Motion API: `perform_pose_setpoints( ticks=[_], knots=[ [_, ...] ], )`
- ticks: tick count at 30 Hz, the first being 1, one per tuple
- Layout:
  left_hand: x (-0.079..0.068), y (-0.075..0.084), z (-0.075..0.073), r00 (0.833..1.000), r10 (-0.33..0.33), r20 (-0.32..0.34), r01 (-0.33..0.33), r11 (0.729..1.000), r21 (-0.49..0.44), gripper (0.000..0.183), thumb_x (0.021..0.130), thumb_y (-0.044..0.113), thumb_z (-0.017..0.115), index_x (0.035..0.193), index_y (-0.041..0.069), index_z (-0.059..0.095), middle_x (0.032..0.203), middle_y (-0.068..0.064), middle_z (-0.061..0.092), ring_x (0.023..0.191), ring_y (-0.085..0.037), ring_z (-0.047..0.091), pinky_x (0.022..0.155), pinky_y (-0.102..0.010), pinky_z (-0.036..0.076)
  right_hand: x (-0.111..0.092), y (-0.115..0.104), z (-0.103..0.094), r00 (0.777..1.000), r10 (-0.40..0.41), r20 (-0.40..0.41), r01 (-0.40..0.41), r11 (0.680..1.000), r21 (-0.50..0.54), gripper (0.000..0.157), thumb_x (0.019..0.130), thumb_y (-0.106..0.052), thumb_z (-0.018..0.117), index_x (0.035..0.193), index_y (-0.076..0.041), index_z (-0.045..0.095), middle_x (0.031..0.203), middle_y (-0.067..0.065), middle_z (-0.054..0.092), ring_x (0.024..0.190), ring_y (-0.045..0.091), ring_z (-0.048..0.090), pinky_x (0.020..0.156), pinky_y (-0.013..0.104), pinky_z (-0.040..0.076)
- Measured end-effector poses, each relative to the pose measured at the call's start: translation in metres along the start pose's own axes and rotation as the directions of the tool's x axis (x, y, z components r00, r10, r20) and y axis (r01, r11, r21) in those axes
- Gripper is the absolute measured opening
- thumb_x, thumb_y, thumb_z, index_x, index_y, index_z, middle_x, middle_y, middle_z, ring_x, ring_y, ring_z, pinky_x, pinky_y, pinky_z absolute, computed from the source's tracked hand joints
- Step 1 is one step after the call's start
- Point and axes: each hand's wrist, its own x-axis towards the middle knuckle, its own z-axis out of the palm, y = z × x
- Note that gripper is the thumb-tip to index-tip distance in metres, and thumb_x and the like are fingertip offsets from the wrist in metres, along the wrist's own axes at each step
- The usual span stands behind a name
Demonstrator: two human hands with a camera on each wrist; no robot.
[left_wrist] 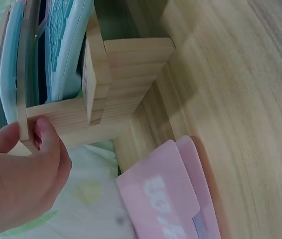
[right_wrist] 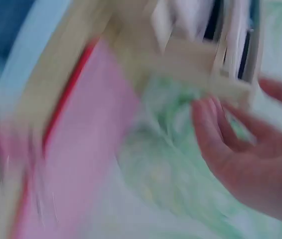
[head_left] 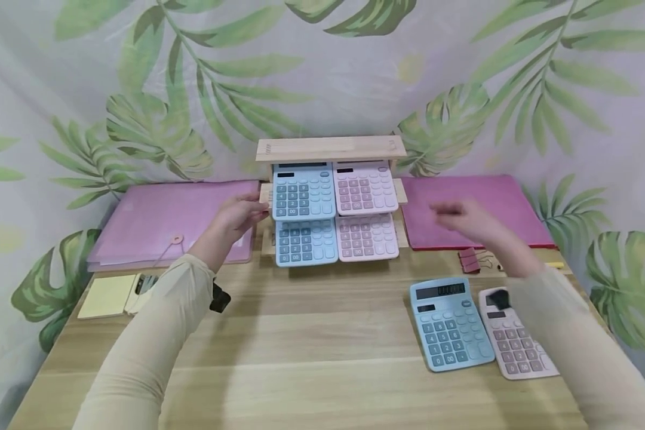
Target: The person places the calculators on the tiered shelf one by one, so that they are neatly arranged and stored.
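Note:
A small wooden rack (head_left: 330, 149) stands against the wall, with blue calculators (head_left: 303, 194) on its left side and pink calculators (head_left: 366, 190) on its right, on two levels. My left hand (head_left: 236, 215) is at the rack's left side. In the left wrist view, the thumb and curled fingers of the left hand (left_wrist: 29, 172) pinch the corner of a shelf board (left_wrist: 25, 99). My right hand (head_left: 464, 220), blurred, hovers over the dark pink folder, apart from the rack. Its fingers (right_wrist: 208, 124) are loosely bent, holding nothing.
On the table's right lie another blue calculator (head_left: 451, 325) and a pink calculator (head_left: 516, 340), partly under my right forearm. A magenta folder (head_left: 494, 203) and binder clip (head_left: 469, 261) lie behind them. A pale pink folder (head_left: 156, 209) and yellow notepad (head_left: 106, 295) are left.

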Motion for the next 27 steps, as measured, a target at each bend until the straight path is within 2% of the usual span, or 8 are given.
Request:
perform_pose_setpoints(
  ticks=[2,6,10,13,16,20,23,27],
  knots=[
    [0.0,0.0,-0.003,1.0,-0.017,0.011,0.017,1.0,-0.023,0.064,0.091,-0.002,0.048,0.146,0.001,0.016,0.141,-0.018,0.037,0.08,-0.003,0.061,0.106,-0.022,0.042,-0.021,0.005,0.007,0.997,-0.07,0.036,0.078,0.954,-0.288,0.044,0.09,-0.014,0.055,0.128,0.006,0.048,0.127,0.029,0.052,0.111,0.042,0.054,0.097,0.054,0.047],
    [0.0,0.0,-0.008,0.999,-0.03,0.03,0.032,0.998,-0.054,0.065,0.091,-0.003,0.047,0.147,0.003,0.014,0.148,-0.019,0.029,0.086,-0.005,0.058,0.108,-0.023,0.039,-0.047,0.016,0.036,0.989,-0.095,0.116,0.148,0.744,-0.652,0.038,0.078,-0.013,0.068,0.112,0.002,0.064,0.113,0.022,0.063,0.106,0.04,0.056,0.095,0.057,0.045],
    [0.0,0.001,-0.008,0.999,-0.031,0.03,0.034,0.996,-0.083,0.064,0.091,-0.004,0.046,0.147,0.004,0.016,0.149,-0.019,0.027,0.096,-0.01,0.056,0.109,-0.024,0.038,-0.053,0.025,0.054,0.987,-0.128,0.094,0.151,0.581,-0.8,0.024,0.072,-0.007,0.072,0.095,-0.004,0.071,0.097,0.013,0.067,0.098,0.034,0.058,0.097,0.057,0.042],
    [0.002,0.001,-0.006,0.999,-0.038,0.019,0.04,0.995,-0.093,0.064,0.091,-0.004,0.048,0.147,0.004,0.018,0.146,-0.018,0.032,0.1,-0.011,0.056,0.109,-0.024,0.039,-0.049,0.03,0.055,0.974,-0.212,0.083,0.188,0.542,-0.819,0.01,0.071,-0.004,0.072,0.079,-0.008,0.071,0.079,0.005,0.066,0.082,0.027,0.059,0.091,0.05,0.045],
    [0.003,-0.001,-0.004,0.999,-0.045,0.019,0.046,0.994,-0.103,0.064,0.091,-0.004,0.047,0.147,0.004,0.017,0.146,-0.017,0.032,0.112,-0.017,0.053,0.109,-0.023,0.039,-0.046,0.031,0.051,0.967,-0.227,0.114,0.227,0.57,-0.79,0.007,0.074,-0.006,0.07,0.075,-0.013,0.069,0.071,-0.001,0.063,0.071,0.018,0.058,0.076,0.04,0.051],
    [0.003,-0.002,-0.005,0.999,-0.043,0.031,0.046,0.993,-0.112,0.064,0.092,-0.004,0.046,0.147,0.005,0.016,0.15,-0.018,0.026,0.107,-0.017,0.054,0.109,-0.023,0.039,-0.047,0.024,0.044,0.97,-0.159,0.184,0.242,0.705,-0.667,0.008,0.083,-0.01,0.064,0.087,-0.017,0.066,0.079,-0.007,0.064,0.071,0.008,0.055,0.063,0.027,0.051],
    [0.003,-0.002,-0.006,0.999,-0.038,0.031,0.042,0.992,-0.116,0.063,0.092,-0.004,0.047,0.147,0.005,0.017,0.148,-0.017,0.03,0.088,-0.007,0.058,0.108,-0.023,0.04,-0.048,0.016,0.039,0.957,-0.175,0.232,0.273,0.813,-0.514,0.011,0.087,-0.01,0.06,0.092,-0.02,0.062,0.084,-0.01,0.062,0.074,0.004,0.053,0.064,0.021,0.05],
    [0.001,-0.004,-0.005,0.999,-0.034,0.027,0.037,0.991,-0.125,0.062,0.091,-0.004,0.048,0.147,0.006,0.02,0.131,-0.013,0.045,0.087,-0.008,0.059,0.108,-0.024,0.041,-0.047,0.006,0.034,0.926,-0.268,0.264,0.348,0.877,-0.332,0.012,0.089,-0.008,0.057,0.095,-0.018,0.063,0.087,-0.008,0.063,0.078,0.003,0.054,0.068,0.019,0.051]
  ],
)
